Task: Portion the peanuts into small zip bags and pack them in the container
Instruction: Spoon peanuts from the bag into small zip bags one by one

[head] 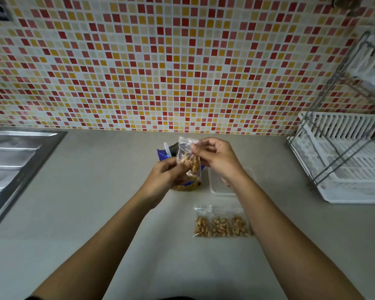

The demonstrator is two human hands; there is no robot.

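Observation:
A small clear zip bag (187, 158) partly filled with peanuts is held upright above the counter. My left hand (166, 172) grips its lower left side and my right hand (212, 154) pinches its top right corner. Behind it stands a blue peanut packet (164, 154) with a white scoop handle (167, 149) sticking out; peanuts show at its base (185, 187). A clear plastic container (220, 187) sits on the counter to the right, partly hidden by my right wrist. Three filled zip bags (222, 226) lie side by side nearer to me.
A steel sink drainboard (15, 161) takes up the counter's left side. A white dish rack with a metal frame (342, 161) stands at the right. The mosaic-tiled wall (182, 72) rises behind the grey counter (108, 191).

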